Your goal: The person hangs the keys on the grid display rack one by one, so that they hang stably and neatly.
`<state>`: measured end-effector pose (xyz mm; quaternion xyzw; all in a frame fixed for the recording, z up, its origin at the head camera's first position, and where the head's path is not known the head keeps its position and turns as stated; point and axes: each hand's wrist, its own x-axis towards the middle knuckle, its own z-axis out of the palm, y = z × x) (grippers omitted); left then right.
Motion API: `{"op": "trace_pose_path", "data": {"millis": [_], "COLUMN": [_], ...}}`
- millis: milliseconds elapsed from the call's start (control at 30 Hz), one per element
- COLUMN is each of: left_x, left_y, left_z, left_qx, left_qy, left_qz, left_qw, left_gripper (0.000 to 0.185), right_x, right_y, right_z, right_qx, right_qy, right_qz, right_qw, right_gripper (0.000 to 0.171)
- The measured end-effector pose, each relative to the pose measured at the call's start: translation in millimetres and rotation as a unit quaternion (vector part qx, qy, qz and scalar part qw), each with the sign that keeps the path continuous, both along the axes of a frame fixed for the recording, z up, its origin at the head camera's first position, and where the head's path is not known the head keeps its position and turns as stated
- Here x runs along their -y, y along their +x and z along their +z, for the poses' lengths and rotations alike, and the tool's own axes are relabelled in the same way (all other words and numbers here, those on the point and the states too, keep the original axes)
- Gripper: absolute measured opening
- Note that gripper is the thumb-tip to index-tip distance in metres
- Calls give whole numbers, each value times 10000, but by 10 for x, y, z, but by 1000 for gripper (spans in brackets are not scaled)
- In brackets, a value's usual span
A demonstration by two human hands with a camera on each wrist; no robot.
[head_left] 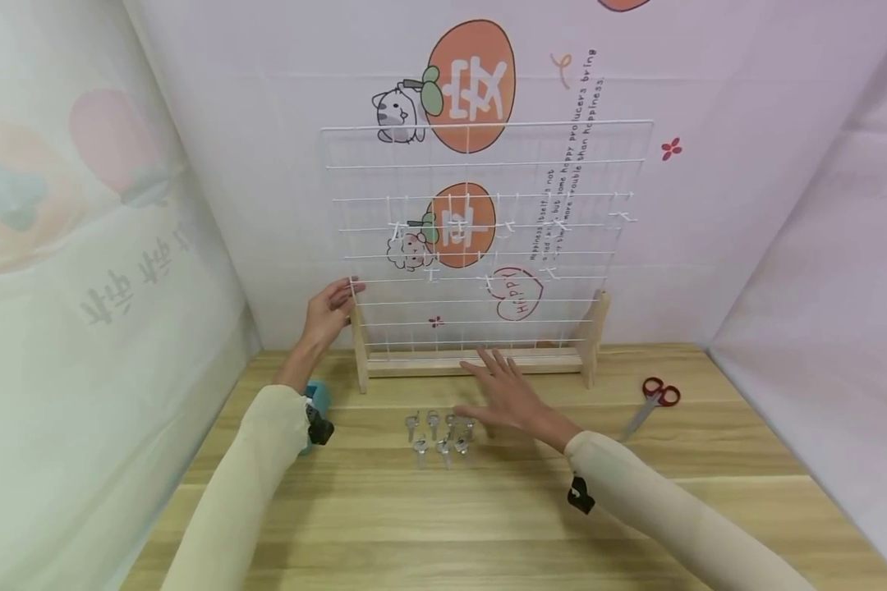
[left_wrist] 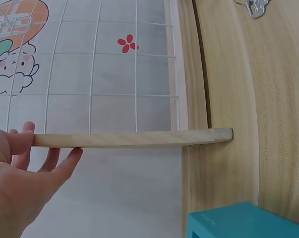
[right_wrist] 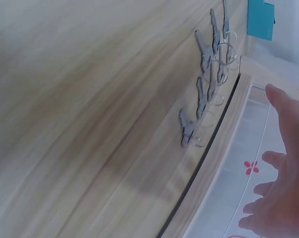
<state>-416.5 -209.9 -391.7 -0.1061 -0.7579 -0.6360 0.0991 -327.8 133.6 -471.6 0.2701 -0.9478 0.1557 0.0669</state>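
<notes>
- Teal box-shaped item [head_left: 321,398]: on wood-grain tabletop [head_left: 451,525], on the person's side of the left fingers; partly hidden by the left wrist and its black wrist device [head_left: 319,428].
- Left hand [head_left: 328,316]: grasping. Thumb and fingers lie on opposite faces of the left wooden upright [head_left: 360,349], near its top end; left wrist view confirms.
- White wire grid [head_left: 488,228]: stands just right of the left fingertips, set between wooden uprights, rising well above both hands. Patterned cloth backdrop [head_left: 266,164] behind.
- White wire hooks [head_left: 508,226]: eight counted on the grid, right of the left fingertips. Five in an upper row, above those fingertips; three lower, roughly level with them.
- Silver keys [head_left: 443,447]: seven, with rings, flat on the tabletop left of the right thumb. Far row four, near row three. Right wrist view shows thumb apart from them.
- Right hand [head_left: 506,392]: released, fingers spread, nothing held. Fingertips overlap the lower wooden rail [head_left: 414,365] in head view; contact cannot be told.
- Right wooden upright [head_left: 595,336]: right of the right fingertips, apart from them.
- Red-handled scissors [head_left: 652,402]: on the tabletop, farther right of the right fingers; blades together, pointing nearer the right sleeve.
</notes>
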Motion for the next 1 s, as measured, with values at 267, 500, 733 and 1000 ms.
{"op": "trace_pose_path", "data": {"millis": [267, 500, 733, 1000], "left_x": [42, 45, 56, 43], "left_y": [-1, 16, -27, -53], "left_z": [0, 27, 8, -3], "left_qx": [53, 163, 237, 272], "left_qy": [242, 291, 403, 550], "left_qz": [-147, -215, -178, -208], "left_qw": [9996, 9992, 9987, 9979], "left_gripper": [46, 45, 44, 43], "right_x": [220, 355, 453, 596], "right_y": [-70, -123, -204, -308], "right_z": [-11, -114, -221, -294], "right_qx": [349, 420, 541, 466], "right_qy": [-115, -458, -571, -475], "right_qz": [310, 834, 1315, 1586], "right_qw": [9988, 9946, 9882, 9851], "right_gripper": [80, 72, 61, 41]}}
